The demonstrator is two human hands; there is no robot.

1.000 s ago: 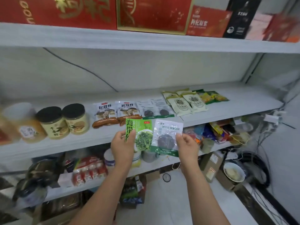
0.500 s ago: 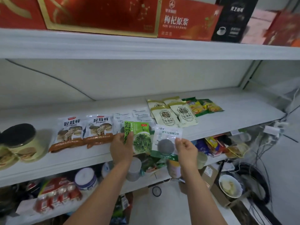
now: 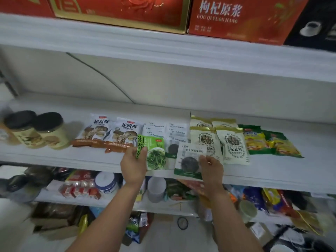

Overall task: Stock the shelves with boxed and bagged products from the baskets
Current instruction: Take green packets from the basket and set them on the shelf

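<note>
Left hand (image 3: 133,164) is closed on a green packet (image 3: 154,153), pinched along its left edge, face up. Right hand (image 3: 211,168) is pinched on the right side of a clear packet (image 3: 188,160) with a dark disc inside.

Both packets are held low over the front of the shelf (image 3: 81,159); whether it is touched cannot be told. Green packet is placed just beside the mushroom pouches (image 3: 109,133). Clear packet is hung partly past the shelf lip, just beside the cream pouches (image 3: 216,140).

Edge grips are probably used so labels are kept visible and each packet can be laid flat. Goods are grouped by kind, and similar stacked packets (image 3: 163,130) are already laid behind, so the front of that gap is likely aimed at.

Counts:
- 2 packets in hand
- 2 black-lid jars (image 3: 36,130)
- 2 mushroom pouches
- 4 cream pouches, two in front and two behind
- 2 yellow-green bags (image 3: 267,142)
- stacked packets are overlapped, so their count cannot be told
</note>
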